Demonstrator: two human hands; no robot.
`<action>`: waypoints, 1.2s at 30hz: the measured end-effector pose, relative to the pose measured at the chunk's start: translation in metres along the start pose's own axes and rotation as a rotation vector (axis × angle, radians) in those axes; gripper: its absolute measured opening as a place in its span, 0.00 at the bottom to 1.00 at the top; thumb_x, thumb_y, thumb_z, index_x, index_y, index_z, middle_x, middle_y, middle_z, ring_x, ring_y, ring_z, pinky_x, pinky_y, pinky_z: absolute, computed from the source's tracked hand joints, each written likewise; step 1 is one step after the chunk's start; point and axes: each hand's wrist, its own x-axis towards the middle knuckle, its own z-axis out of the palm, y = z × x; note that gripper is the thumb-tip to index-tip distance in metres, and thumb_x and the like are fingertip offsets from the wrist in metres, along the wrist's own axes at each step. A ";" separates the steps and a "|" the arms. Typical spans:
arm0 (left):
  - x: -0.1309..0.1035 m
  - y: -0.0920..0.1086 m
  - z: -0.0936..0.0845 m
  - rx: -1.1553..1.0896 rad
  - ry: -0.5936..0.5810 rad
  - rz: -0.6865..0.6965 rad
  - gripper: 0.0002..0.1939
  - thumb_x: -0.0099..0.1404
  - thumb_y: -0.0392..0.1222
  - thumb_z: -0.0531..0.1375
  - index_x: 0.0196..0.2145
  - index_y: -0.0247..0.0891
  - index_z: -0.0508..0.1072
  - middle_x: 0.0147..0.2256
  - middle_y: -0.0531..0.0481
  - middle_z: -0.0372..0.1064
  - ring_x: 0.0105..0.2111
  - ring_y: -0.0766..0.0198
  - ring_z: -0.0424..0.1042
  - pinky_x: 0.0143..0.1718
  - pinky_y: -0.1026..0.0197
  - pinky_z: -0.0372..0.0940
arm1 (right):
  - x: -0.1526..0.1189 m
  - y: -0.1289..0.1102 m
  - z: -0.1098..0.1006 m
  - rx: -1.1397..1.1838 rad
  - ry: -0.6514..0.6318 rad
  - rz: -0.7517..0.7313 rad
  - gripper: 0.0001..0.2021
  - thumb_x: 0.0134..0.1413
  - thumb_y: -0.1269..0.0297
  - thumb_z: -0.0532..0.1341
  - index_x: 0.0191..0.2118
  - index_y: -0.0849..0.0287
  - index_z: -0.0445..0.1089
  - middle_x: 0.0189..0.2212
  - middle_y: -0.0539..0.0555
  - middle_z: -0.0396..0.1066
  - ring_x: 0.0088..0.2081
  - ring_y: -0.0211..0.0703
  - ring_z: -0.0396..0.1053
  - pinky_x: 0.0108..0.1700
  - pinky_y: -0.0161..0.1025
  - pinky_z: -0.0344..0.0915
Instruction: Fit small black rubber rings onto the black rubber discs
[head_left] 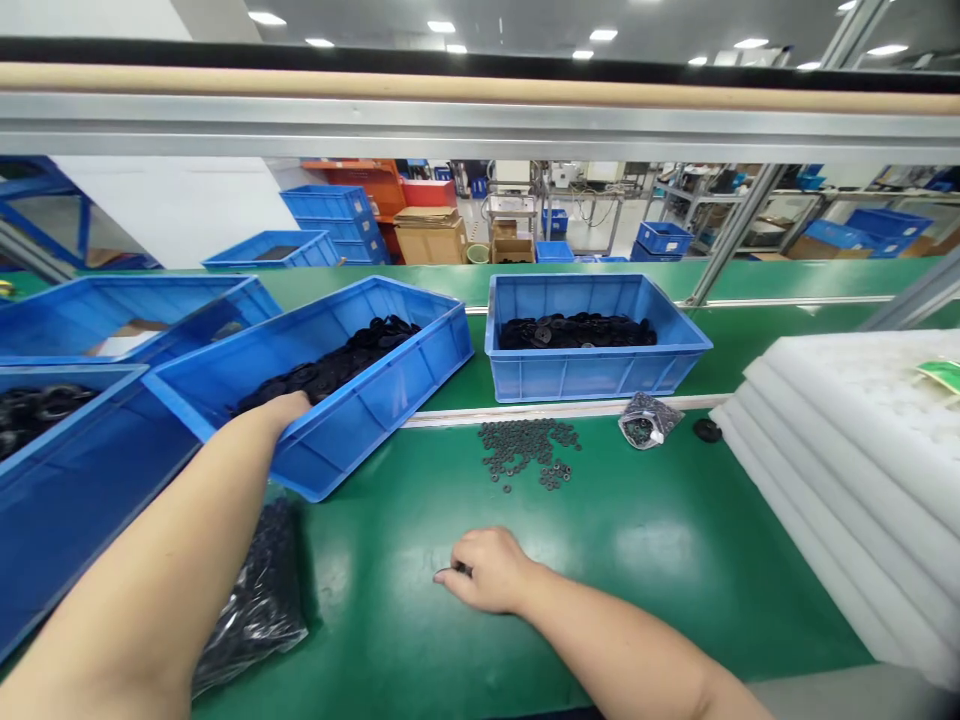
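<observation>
My left hand (288, 408) reaches over the near wall of a tilted blue bin (360, 430) that holds a heap of black disc-shaped parts (330, 368); the wall hides its fingers. Above the green tabletop, my right hand (489, 568) is closed, with a small black part (463, 569) showing between thumb and fingers. Most of that part is covered by the hand. Beyond the right hand lies a loose spread of small black rings (525, 440).
Another blue bin (592, 375) of black parts stands at the back. Nearby lie an opened plastic bag (649, 420) and a black disc (707, 430). White foam sheets (847, 480) are stacked at right. A filled plastic bag (262, 590) lies below my left arm. A metal rail (480, 125) crosses overhead.
</observation>
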 end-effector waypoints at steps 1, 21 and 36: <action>0.000 0.000 0.000 -0.007 -0.029 -0.014 0.28 0.54 0.55 0.63 0.37 0.21 0.77 0.39 0.30 0.77 0.39 0.46 0.76 0.43 0.56 0.68 | 0.000 0.002 0.000 0.015 0.015 0.006 0.13 0.59 0.53 0.63 0.32 0.56 0.75 0.29 0.51 0.76 0.31 0.41 0.72 0.31 0.35 0.58; -0.024 -0.009 -0.004 -0.228 0.158 0.077 0.29 0.67 0.58 0.45 0.37 0.32 0.76 0.40 0.32 0.77 0.45 0.41 0.74 0.48 0.50 0.67 | 0.001 0.004 0.009 0.083 0.177 0.125 0.05 0.55 0.63 0.65 0.31 0.57 0.75 0.26 0.52 0.75 0.30 0.40 0.72 0.33 0.33 0.60; -0.015 0.250 -0.025 -0.322 0.353 1.008 0.40 0.63 0.63 0.55 0.65 0.36 0.58 0.61 0.37 0.62 0.61 0.50 0.63 0.62 0.51 0.57 | 0.034 0.014 0.019 0.038 -0.051 -0.013 0.11 0.57 0.50 0.64 0.37 0.51 0.77 0.31 0.47 0.78 0.35 0.40 0.75 0.31 0.31 0.66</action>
